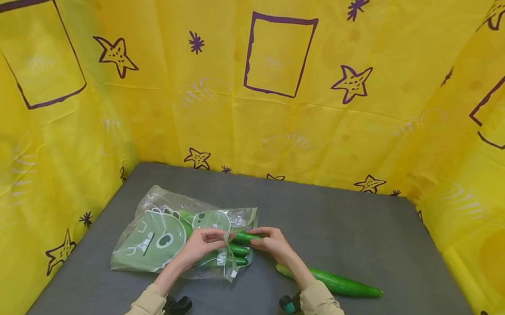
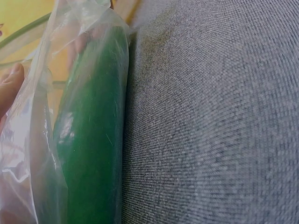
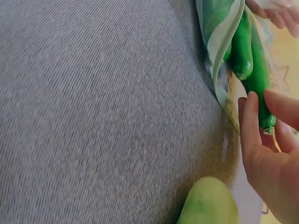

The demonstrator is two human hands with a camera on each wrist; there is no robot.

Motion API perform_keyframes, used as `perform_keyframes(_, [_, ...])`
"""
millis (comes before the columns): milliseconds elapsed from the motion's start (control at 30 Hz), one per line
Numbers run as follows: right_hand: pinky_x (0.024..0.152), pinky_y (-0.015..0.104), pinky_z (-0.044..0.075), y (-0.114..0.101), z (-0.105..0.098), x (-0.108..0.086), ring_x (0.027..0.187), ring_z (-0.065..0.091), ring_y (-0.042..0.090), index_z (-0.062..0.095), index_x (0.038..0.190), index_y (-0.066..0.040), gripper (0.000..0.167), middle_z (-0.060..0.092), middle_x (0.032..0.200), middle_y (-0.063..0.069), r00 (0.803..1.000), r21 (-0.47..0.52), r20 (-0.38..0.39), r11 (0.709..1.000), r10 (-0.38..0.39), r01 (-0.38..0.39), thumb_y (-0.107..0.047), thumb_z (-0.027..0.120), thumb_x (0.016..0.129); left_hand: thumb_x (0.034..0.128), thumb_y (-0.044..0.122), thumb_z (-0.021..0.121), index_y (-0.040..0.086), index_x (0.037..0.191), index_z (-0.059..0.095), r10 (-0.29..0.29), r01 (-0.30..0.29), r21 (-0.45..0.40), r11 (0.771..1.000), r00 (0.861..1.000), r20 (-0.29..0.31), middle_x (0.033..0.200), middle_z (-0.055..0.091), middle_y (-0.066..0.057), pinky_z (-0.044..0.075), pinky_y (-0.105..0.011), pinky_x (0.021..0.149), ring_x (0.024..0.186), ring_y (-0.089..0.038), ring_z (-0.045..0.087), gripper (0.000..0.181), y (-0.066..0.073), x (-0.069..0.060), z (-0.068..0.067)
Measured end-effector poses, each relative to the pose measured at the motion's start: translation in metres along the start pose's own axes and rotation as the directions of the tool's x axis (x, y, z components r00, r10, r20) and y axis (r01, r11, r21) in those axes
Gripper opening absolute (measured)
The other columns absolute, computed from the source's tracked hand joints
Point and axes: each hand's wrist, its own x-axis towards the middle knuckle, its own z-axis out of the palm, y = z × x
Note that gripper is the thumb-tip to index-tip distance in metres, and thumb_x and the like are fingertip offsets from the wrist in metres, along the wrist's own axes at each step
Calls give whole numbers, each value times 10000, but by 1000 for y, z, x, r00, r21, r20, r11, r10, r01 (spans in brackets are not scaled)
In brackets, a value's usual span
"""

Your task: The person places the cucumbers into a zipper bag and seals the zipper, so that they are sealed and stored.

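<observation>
A clear zip bag (image 1: 143,257) with a green cartoon print lies on its side, its mouth facing right. Several cucumbers (image 1: 238,250) are inside, their ends showing near the opening. My left hand (image 1: 203,245) pinches the bag's upper layer by the mouth. With thumb and fingers, my right hand (image 3: 275,154) grips the end of one cucumber (image 3: 257,84), most of which lies within the bag. In the left wrist view, a cucumber (image 2: 93,140) shows through the plastic. Another cucumber (image 1: 345,284) rests on the table outside the bag, below the right forearm.
The dark grey table (image 1: 321,212) carries everything. Yellow cloth (image 1: 265,128) with purple drawings hangs around its back and sides. A white zip slider (image 1: 233,274) sits at the near corner of the bag's mouth. Each wrist wears a black camera mount (image 1: 178,306).
</observation>
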Motion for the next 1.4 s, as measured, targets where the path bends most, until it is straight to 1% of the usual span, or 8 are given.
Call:
perform_keyframes(100, [747, 236, 537, -1, 4, 1, 803, 595, 87, 635, 1138, 89, 334, 657, 1073, 170, 1000, -6, 8, 1000, -4, 4, 31, 645, 809, 861, 68, 676, -130, 1161, 591, 8, -8, -7, 1000, 1000, 5, 1144, 626, -309, 529, -183, 807, 925, -9, 666, 370, 0, 0, 0])
perform_keyframes(300, [730, 237, 528, -2, 11, 2, 788, 574, 86, 618, 1148, 107, 344, 644, 1081, 175, 999, 6, 39, 1000, -11, 11, 44, 630, 810, 862, 64, 673, -124, 1152, 599, 1, -1, -8, 1000, 1000, 2, 1116, 662, -257, 535, -196, 803, 918, -21, 672, 353, 0, 0, 1])
perform_keyframes(533, [695, 206, 503, -3, 15, 3, 786, 558, 89, 631, 1133, 93, 331, 656, 1031, 136, 998, -46, 48, 998, -44, 46, 25, 634, 809, 861, 58, 670, -128, 1153, 596, 1, -1, -15, 1000, 1000, -1, 1119, 659, -260, 537, -199, 805, 916, -12, 670, 354, -1, 0, 1])
perform_keyframes(667, [704, 213, 508, -2, 15, 3, 792, 567, 90, 639, 1131, 77, 319, 660, 1025, 118, 998, -46, 46, 998, -38, 40, 21, 627, 818, 862, 68, 673, -133, 1151, 594, 8, -8, -15, 1000, 1000, -1, 1097, 690, -194, 538, -199, 806, 922, -11, 669, 361, -1, 1, 1])
perform_keyframes(833, [732, 246, 528, -2, 14, 3, 798, 585, 101, 628, 1149, 81, 325, 657, 1050, 156, 998, -29, 55, 999, -44, 46, 16, 615, 831, 865, 66, 670, -139, 1150, 589, 22, -22, -12, 1000, 1000, 1, 1081, 709, -133, 537, -194, 806, 927, -7, 666, 361, -2, 1, 0])
perform_keyframes(1133, [728, 240, 528, -2, 12, 0, 809, 583, 104, 603, 1197, 68, 365, 645, 1072, 186, 997, -18, 66, 999, -44, 45, 7, 617, 837, 866, 38, 660, -149, 1166, 575, -6, 6, -24, 1000, 1000, -2, 1172, 597, -336, 524, -174, 813, 923, 15, 655, 364, -1, 1, 1])
perform_keyframes(1300, [731, 228, 523, 0, 11, 1, 826, 580, 110, 589, 1216, 64, 381, 636, 1109, 219, 996, -18, 66, 998, -56, 58, -6, 629, 844, 868, 40, 658, -146, 1170, 574, -12, 11, -24, 1000, 1000, -3, 1178, 590, -343, 523, -173, 812, 922, 14, 655, 365, -1, 0, 0])
perform_keyframes(1400, [738, 227, 522, 2, 10, 2, 842, 581, 113, 588, 1226, 49, 390, 638, 1128, 201, 997, -16, 60, 998, -53, 54, -10, 635, 844, 870, 44, 657, -146, 1172, 573, -10, 10, -20, 1000, 1000, -4, 1177, 595, -336, 524, -174, 814, 925, 14, 655, 367, -2, 1, 0])
